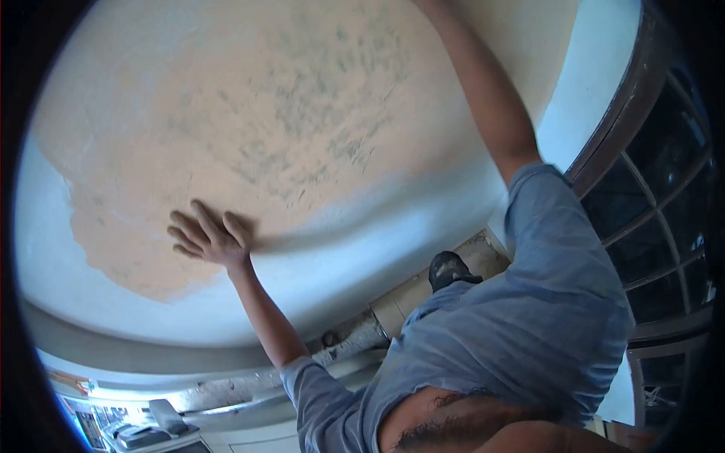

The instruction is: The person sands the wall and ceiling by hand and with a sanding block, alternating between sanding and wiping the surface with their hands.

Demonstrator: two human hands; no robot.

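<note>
**Surface.** Wall (423, 219), painted white and seen at a steep tilt. A large peach-coloured bare patch (249, 113) spreads across it, with an irregular edge and grey scuffs and flecks, densest towards its upper middle.

**Room.** Window (649, 189) at the right, with a dark brown frame, thin glazing bars and dark panes. A pale ledge (408, 298) runs below the wall, and a dark rounded object (451, 269) sits on it; what it is cannot be told. Clutter (143, 430) at the lower left is pale, boxy and blurred.

**Writing.** Coloured panels beside the clutter are too blurred to read.

**Hands.** Left hand (205, 240): flat against the wall at the lower edge of the bare patch, fingers spread apart, gripping nothing. Right forearm (483, 90): raised along the wall and passing out at the top edge; that hand is out of view, so its grip cannot be told.

**Clothing.** Blue short-sleeved shirt (544, 302).
</note>
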